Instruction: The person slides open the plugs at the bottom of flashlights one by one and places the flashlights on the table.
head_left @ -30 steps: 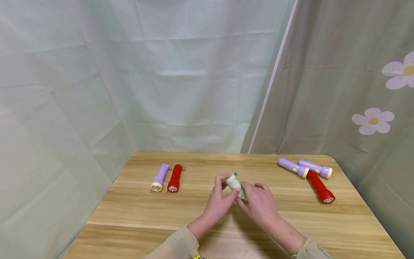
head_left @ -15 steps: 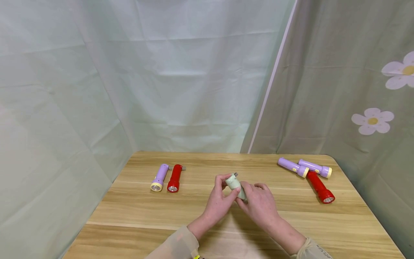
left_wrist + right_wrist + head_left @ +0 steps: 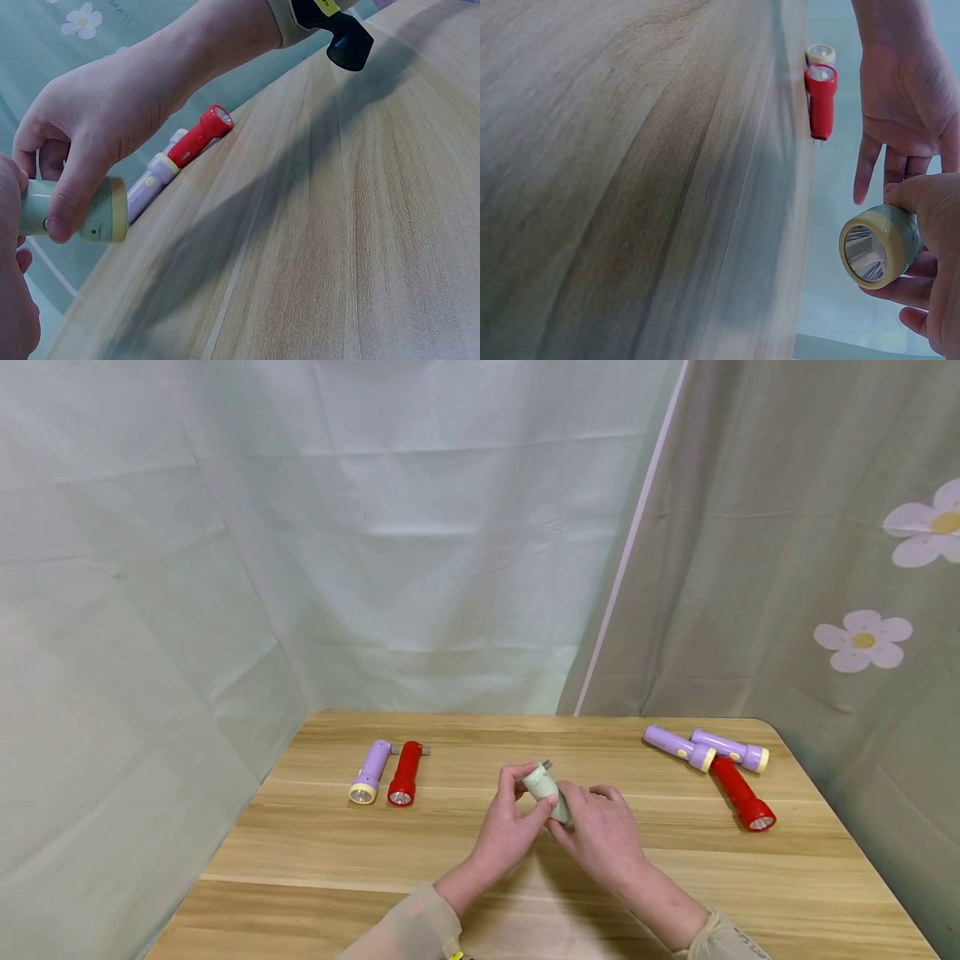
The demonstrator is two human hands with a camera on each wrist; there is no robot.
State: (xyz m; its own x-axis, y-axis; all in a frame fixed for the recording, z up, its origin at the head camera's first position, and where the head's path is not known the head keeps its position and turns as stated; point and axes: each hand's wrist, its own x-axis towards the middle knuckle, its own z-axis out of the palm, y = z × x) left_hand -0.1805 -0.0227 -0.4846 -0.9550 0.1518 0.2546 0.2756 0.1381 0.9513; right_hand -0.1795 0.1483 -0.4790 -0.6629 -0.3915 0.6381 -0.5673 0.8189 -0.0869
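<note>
A pale green flashlight [image 3: 538,782] with a cream rim is held above the middle of the table, a small grey plug standing out of its tail end. My left hand [image 3: 504,827] pinches the tail end between thumb and forefinger. The head end is gripped by my right hand [image 3: 603,839], which hides much of it in the head view. In the right wrist view the lens of the flashlight [image 3: 866,253] faces the camera, with the right thumb and fingers around its head. The left wrist view shows the right thumb [image 3: 69,206] lying across the flashlight's body.
On the wooden table [image 3: 337,860], a purple flashlight [image 3: 372,770] and a red flashlight [image 3: 406,774] lie side by side at left, grey plugs out. At right, two purple flashlights [image 3: 673,743] and a red one [image 3: 742,795] lie heaped together. Curtains [image 3: 450,568] hang behind the table.
</note>
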